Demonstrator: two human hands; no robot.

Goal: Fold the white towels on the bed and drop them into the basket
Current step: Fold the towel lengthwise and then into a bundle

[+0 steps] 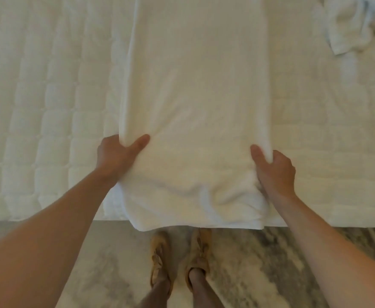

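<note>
A long white towel [195,90] lies lengthwise on the bed [37,107], running from the top of the view down to the near edge, where its end hangs slightly over. My left hand [117,154] grips the towel's left edge, thumb on top. My right hand [273,170] grips the right edge the same way. The cloth bunches in wrinkles between and below my hands. No basket is in view.
A crumpled white towel [351,21] lies at the bed's far right corner of the view. The quilted bed cover spreads wide to the left and right. Below the bed edge is a grey patterned floor [260,274] with my feet in tan shoes [182,258].
</note>
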